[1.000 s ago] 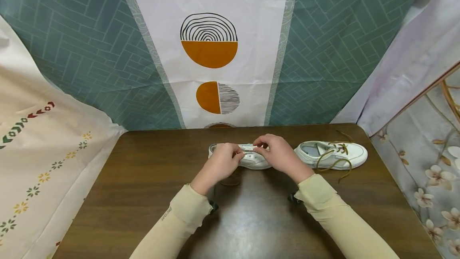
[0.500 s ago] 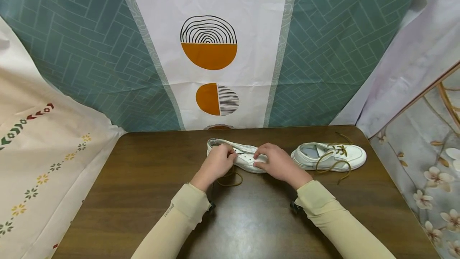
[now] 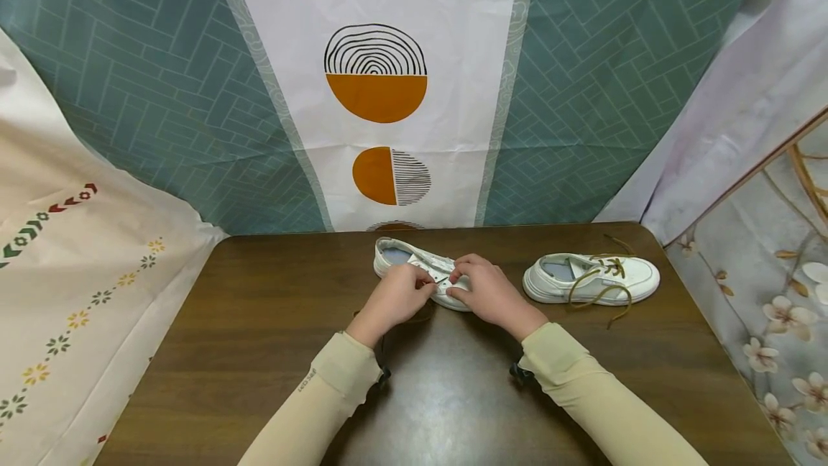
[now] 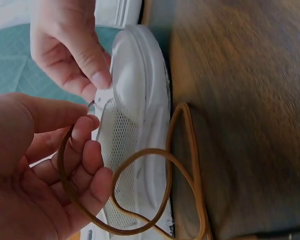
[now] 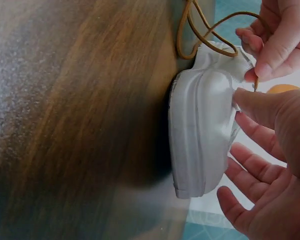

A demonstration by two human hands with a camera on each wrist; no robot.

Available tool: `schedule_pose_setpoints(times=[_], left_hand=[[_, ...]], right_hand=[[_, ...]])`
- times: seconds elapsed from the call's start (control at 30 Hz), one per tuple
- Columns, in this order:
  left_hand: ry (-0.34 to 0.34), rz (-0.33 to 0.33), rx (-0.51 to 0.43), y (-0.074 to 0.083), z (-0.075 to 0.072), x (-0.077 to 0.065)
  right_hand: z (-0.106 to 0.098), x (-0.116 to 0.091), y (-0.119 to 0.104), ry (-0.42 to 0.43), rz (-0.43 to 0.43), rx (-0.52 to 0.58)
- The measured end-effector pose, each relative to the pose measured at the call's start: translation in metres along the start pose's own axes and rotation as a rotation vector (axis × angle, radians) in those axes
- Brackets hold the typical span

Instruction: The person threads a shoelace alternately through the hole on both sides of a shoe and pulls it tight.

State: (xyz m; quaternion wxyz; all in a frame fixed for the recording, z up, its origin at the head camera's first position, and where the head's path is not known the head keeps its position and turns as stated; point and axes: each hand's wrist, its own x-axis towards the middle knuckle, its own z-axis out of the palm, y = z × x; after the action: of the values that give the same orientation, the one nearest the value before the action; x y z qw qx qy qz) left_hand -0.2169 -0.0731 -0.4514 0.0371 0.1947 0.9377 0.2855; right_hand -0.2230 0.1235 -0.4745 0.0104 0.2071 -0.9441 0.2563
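Note:
A white shoe (image 3: 422,259) lies near the table's back edge, heel to the left and toe to the right. Between thumb and index finger my left hand (image 3: 396,295) pinches a brown shoelace (image 4: 124,232) close to its end, right at the eyelets. The rest of that lace loops below the hand, beside the shoe's side (image 4: 150,105). My right hand (image 3: 491,293) holds the shoe near the front eyelets with thumb and index finger. Its other fingers spread loosely behind the toe (image 5: 202,135) in the right wrist view.
A second white shoe (image 3: 642,280) with brown laces (image 3: 595,300) partly threaded stands at the table's right. The brown wooden table (image 3: 272,322) ends at a patterned cloth backdrop (image 3: 414,121). Cloth also hangs at both sides.
The shoe has turned, its heel swinging toward the back. My left hand has shifted along the eyelets toward the toe, and my right hand has come slightly left.

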Motion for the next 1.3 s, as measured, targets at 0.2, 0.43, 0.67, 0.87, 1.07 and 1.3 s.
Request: schedule_pose_setpoints(times=[0.2, 0.43, 0.67, 0.87, 1.07, 1.3], left_hand=[[0.007, -0.001, 0.033, 0.0013, 0.0012, -0.001], [0.053, 0.001, 0.109, 0.0048, 0.0005, -0.0067], [0.128, -0.01, 0.194, 0.0061, 0.0019, -0.0083], [0.193, 0.005, 0.214, 0.0068, 0.0038, -0.0077], [0.212, 0.057, 0.256, 0.007, 0.0078, -0.0069], [0.232, 0.029, 0.275, 0.0049, 0.0098, -0.0073]], right_hand=[[0.0031, 0.0023, -0.0001, 0.012, 0.006, 0.026], [0.0039, 0.0045, -0.0023, -0.001, 0.007, 0.051], [0.0042, 0.0038, -0.0032, -0.014, 0.017, 0.059], [0.004, 0.0034, -0.0028, -0.008, 0.008, 0.056], [0.0036, 0.0039, -0.0024, -0.023, 0.018, 0.065], [0.0039, 0.0042, -0.0011, -0.027, 0.017, 0.068]])
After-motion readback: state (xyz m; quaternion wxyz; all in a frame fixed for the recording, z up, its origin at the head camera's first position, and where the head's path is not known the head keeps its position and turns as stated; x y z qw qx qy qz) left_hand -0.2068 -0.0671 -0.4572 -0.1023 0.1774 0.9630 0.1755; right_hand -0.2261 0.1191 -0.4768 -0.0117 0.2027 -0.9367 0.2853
